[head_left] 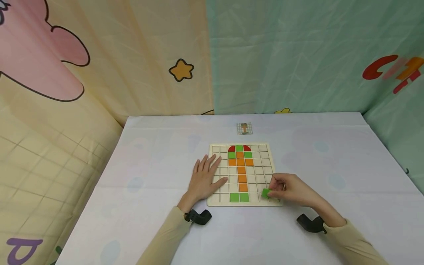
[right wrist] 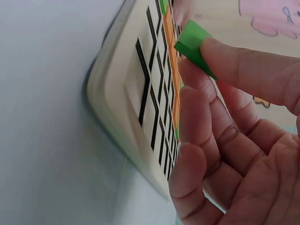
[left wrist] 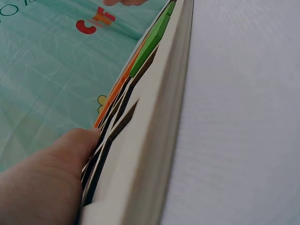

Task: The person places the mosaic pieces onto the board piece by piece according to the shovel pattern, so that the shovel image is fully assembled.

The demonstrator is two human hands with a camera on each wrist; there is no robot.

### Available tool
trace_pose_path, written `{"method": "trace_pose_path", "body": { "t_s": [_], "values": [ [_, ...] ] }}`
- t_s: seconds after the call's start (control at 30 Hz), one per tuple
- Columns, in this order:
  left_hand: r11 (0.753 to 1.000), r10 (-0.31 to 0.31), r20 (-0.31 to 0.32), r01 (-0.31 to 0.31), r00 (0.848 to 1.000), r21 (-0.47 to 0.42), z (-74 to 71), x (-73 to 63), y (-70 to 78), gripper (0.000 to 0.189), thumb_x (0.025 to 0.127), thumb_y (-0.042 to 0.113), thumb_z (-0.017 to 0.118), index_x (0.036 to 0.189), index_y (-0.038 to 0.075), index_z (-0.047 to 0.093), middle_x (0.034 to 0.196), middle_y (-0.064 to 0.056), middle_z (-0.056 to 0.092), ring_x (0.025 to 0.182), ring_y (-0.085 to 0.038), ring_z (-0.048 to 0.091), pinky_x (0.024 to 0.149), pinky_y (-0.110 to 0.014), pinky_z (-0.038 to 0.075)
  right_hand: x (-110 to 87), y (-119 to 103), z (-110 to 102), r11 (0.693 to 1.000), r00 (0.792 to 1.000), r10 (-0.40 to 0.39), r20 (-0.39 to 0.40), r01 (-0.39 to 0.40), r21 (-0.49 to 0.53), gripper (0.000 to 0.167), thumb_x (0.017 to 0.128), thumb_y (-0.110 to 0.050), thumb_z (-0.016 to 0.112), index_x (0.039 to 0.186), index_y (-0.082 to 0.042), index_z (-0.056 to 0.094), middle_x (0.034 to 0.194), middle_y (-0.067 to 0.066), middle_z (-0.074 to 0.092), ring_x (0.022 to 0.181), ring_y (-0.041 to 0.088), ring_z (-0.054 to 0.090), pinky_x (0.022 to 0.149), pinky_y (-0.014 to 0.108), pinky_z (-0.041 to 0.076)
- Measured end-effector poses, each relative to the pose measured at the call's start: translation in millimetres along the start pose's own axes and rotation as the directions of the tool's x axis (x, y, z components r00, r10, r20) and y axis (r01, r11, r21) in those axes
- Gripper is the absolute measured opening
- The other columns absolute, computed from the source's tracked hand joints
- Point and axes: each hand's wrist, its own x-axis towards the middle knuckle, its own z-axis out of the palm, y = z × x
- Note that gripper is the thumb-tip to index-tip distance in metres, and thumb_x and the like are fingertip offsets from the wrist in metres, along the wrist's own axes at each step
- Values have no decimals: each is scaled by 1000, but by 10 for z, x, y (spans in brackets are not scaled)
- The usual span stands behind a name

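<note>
A cream grid board (head_left: 218, 198) lies on the table with coloured tiles set in its squares. Down its middle runs a column of orange tiles (head_left: 242, 178), with two red rounded tiles (head_left: 231, 148) and several green ones near the top. Two green tiles (head_left: 234, 197) sit side by side in the bottom row. My right hand (head_left: 291, 188) pinches a loose green square tile (right wrist: 193, 44) between thumb and fingers, above the board's lower right corner. Spread out flat, my left hand (head_left: 202, 180) rests on the board's left edge; its thumb (left wrist: 70, 150) lies over the grid.
A small pattern card (head_left: 244, 128) lies beyond the board's far edge. The table wears a white cloth (head_left: 159, 154). Patterned curtains (head_left: 285, 55) hang behind it and at both sides. Black wrist mounts (head_left: 198, 217) are strapped on both arms.
</note>
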Motion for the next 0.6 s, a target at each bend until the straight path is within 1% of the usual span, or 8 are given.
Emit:
{"method": "trace_pose_path", "body": {
  "t_s": [0.17, 0.27, 0.4, 0.6],
  "values": [
    [1000, 4, -4, -4, 1000, 3, -6, 0, 4, 75, 91, 57, 47, 151, 16, 27, 155, -7, 21, 142, -32, 10, 111, -49, 2, 100, -49, 122, 999, 1000, -1, 26, 2, -38, 20, 79, -15, 78, 79, -14, 58, 66, -8, 52, 60, 7, 49, 56, 23, 41],
    [1000, 2, 0, -2, 1000, 10, 0, 3, 1, 75, 91, 57, 46, 152, 17, 26, 155, -7, 20, 142, -31, 9, 112, -49, 1, 148, -67, 180, 996, 1000, -7, 27, 9, -87, 19, 79, -13, 77, 78, -16, 58, 65, -10, 52, 58, 6, 47, 55, 23, 40],
    [1000, 10, -12, -10, 1000, 9, 13, 3, -3, 75, 91, 56, 47, 151, 16, 27, 155, -7, 22, 141, -32, 11, 111, -50, 2, 183, -84, 226, 991, 1000, -17, 20, 20, -135, 20, 79, -10, 76, 77, -18, 57, 63, -11, 51, 57, 5, 47, 54, 24, 39],
    [1000, 10, -21, -10, 1000, 9, 15, -2, -4, 75, 91, 56, 48, 151, 16, 28, 154, -8, 23, 141, -33, 11, 111, -51, 3, 214, -96, 271, 986, 999, -23, 26, 26, -162, 20, 79, -14, 77, 77, -20, 57, 64, -12, 51, 58, 5, 47, 54, 24, 40]
  ]
}}
